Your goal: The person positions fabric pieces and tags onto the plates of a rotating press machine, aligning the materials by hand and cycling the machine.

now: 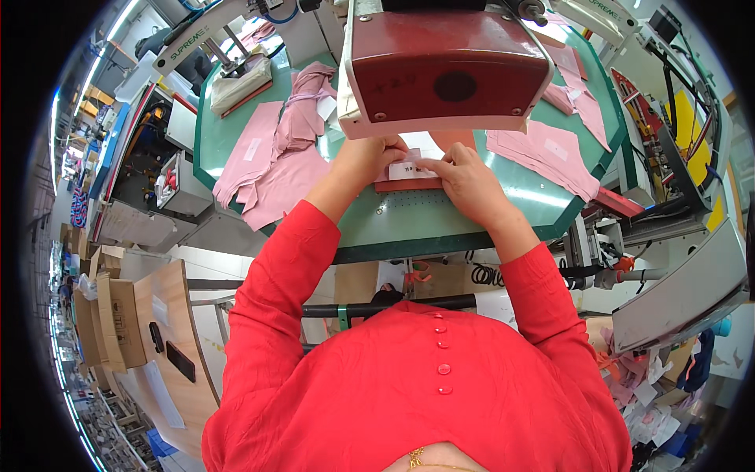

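Label (403, 171) lies between your hands in the head view, at the red pad (409, 186) over the green table (440, 224). Your left hand (368, 160) bends its fingertips together at the label's left end; your right hand (472, 181) puts its forefinger to the right end. Whether either pinches it, I cannot tell. Pink pieces (303, 185) flank you on both sides.
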